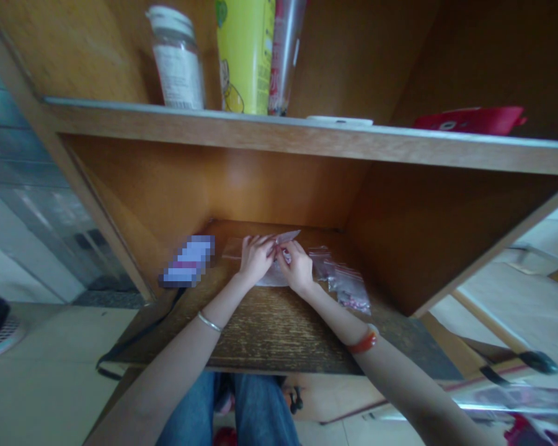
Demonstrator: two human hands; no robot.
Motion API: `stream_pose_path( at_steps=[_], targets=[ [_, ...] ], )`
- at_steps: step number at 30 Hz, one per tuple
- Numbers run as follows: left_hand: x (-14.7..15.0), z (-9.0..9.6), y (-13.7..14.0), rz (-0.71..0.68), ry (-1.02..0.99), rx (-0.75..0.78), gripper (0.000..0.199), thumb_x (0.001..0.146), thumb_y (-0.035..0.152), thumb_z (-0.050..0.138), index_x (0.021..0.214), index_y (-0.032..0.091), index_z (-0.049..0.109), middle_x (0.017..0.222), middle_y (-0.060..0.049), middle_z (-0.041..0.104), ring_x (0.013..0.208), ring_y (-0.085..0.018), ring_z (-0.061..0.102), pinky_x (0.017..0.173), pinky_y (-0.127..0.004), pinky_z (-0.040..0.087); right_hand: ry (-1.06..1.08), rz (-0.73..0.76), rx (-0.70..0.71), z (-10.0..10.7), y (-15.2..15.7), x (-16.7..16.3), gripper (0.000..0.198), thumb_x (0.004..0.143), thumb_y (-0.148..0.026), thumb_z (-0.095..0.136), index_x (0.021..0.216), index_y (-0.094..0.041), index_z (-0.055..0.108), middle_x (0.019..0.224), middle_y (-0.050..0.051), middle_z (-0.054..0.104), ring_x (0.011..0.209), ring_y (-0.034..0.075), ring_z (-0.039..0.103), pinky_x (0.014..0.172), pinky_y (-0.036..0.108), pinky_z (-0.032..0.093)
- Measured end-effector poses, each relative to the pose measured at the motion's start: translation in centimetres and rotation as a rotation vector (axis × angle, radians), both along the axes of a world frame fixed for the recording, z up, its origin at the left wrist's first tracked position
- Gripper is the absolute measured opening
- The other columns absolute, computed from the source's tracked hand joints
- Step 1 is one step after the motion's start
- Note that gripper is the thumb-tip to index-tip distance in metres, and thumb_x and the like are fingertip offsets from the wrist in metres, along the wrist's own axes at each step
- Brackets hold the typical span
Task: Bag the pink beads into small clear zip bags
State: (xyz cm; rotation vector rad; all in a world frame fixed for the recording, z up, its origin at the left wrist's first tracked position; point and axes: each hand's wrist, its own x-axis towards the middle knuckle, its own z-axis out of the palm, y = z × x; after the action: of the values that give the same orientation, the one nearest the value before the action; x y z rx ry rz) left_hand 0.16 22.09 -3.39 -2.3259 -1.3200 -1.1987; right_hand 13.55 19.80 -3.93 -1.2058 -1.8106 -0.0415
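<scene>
Wooden cabinet [279, 186] surrounding a worn desktop [270, 334]. Several filled plastic packets [351, 291] lie near the right wall; a clear plastic bag [288, 236] is held toward the rear, left of these packets. Sound handling calls for one side pinched firmly and the other worked lightly, the film kept unstretched. The left hand [256, 255] and right hand [298, 266] meet backs upward, forearms converging; fingers of both appear closed on the bag, their exact contact partly hidden.
</scene>
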Motion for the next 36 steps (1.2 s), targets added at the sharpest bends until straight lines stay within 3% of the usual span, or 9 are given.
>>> stream_pose_path(
  at_steps=[4,10,13,17,23,31,36],
  targets=[
    [-0.1,0.1,0.1,0.024,-0.03,-0.022,0.022,0.085,0.023,0.054,0.105,0.024,0.064,0.102,-0.005,0.07,0.092,-0.023,0.062,0.082,-0.04,0.039,0.188,0.082,-0.068,-0.2,0.2,-0.1,0.012,0.083,-0.032,0.051,0.083,-0.022,0.057,0.086,0.005,0.061,0.08,0.019,0.057,0.074,0.031,0.045],
    [0.0,-0.1,0.1,-0.008,-0.045,-0.031,0.027,0.083,0.027,0.059,0.109,0.023,0.062,0.103,-0.005,0.07,0.093,-0.022,0.062,0.082,-0.038,0.04,1.008,0.148,-0.327,-0.9,1.8,-0.8,0.037,0.073,-0.046,0.061,0.099,-0.024,0.046,0.088,0.0,0.061,0.075,0.015,0.062,0.063,0.028,0.051],
    [0.0,-0.1,0.1,-0.058,-0.056,-0.044,0.033,0.082,0.025,0.06,0.116,0.025,0.059,0.108,-0.004,0.068,0.097,-0.02,0.062,0.085,-0.037,0.042,1.257,0.245,-0.525,-1.0,2.4,-0.7,0.039,0.073,-0.05,0.06,0.098,-0.024,0.046,0.08,-0.001,0.061,0.064,0.015,0.062,0.058,0.029,0.053],
    [0.0,-0.3,0.3,-0.12,-0.055,-0.087,0.038,0.081,0.024,0.062,0.119,0.029,0.057,0.108,-0.002,0.069,0.095,-0.018,0.064,0.086,-0.037,0.044,1.318,0.369,-0.573,-1.0,2.9,-0.3,0.035,0.073,-0.054,0.059,0.085,-0.021,0.053,0.074,0.001,0.063,0.06,0.014,0.061,0.056,0.029,0.053],
    [0.0,-1.0,0.8,-0.194,-0.154,-0.172,0.041,0.08,0.03,0.065,0.12,0.028,0.059,0.091,-0.002,0.073,0.076,-0.016,0.068,0.079,-0.033,0.051,1.4,0.307,-0.514,-1.3,3.5,0.3,0.038,0.066,-0.051,0.068,0.082,-0.021,0.051,0.072,0.0,0.065,0.058,0.014,0.062,0.053,0.028,0.051],
    [0.2,-1.1,0.8,-0.218,-0.144,-0.23,0.037,0.076,0.031,0.068,0.113,0.029,0.063,0.096,-0.004,0.073,0.077,-0.017,0.069,0.077,-0.033,0.054,1.43,0.27,-0.394,-1.5,4.0,0.8,0.04,0.06,-0.043,0.075,0.074,-0.021,0.045,0.06,-0.007,0.055,0.048,0.007,0.053,0.046,0.019,0.045],
    [0.2,-1.3,0.9,-0.227,-0.122,-0.2,0.039,0.074,0.035,0.07,0.111,0.027,0.064,0.093,-0.004,0.073,0.078,-0.018,0.069,0.077,-0.033,0.053,1.429,0.211,-0.392,-1.9,4.4,1.0,0.042,0.056,-0.042,0.077,0.074,-0.02,0.046,0.062,-0.007,0.054,0.049,0.007,0.052,0.044,0.018,0.043]
  ],
)
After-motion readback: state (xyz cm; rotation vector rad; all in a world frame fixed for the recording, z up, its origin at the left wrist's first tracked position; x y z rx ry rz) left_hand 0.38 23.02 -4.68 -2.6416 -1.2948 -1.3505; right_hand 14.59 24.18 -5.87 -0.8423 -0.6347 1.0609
